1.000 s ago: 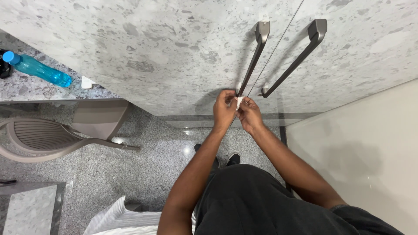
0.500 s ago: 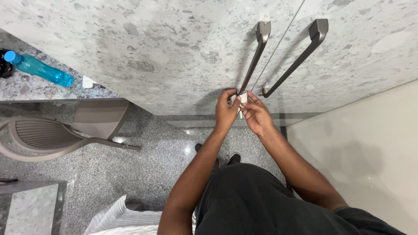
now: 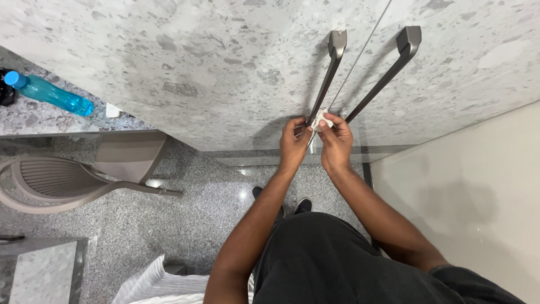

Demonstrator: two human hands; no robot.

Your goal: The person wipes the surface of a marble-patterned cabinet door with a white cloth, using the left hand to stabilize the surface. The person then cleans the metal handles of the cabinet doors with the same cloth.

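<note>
Left hand (image 3: 293, 141) and right hand (image 3: 336, 141) raised together at the lower end of the left door handle (image 3: 326, 79), fingers (image 3: 332, 119) pinching a small white cloth (image 3: 322, 119) against it. Second handle (image 3: 388, 70) just beside. Blue bottle (image 3: 48, 93) on the worktop (image 3: 34, 115), far left edge. Chair (image 3: 62, 177) below.

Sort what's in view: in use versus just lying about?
In use: left hand, right hand, small white cloth pinched between them, left door handle whose lower end they work at.

Lying about: right door handle, blue water bottle, brown chair, striped fabric.
</note>
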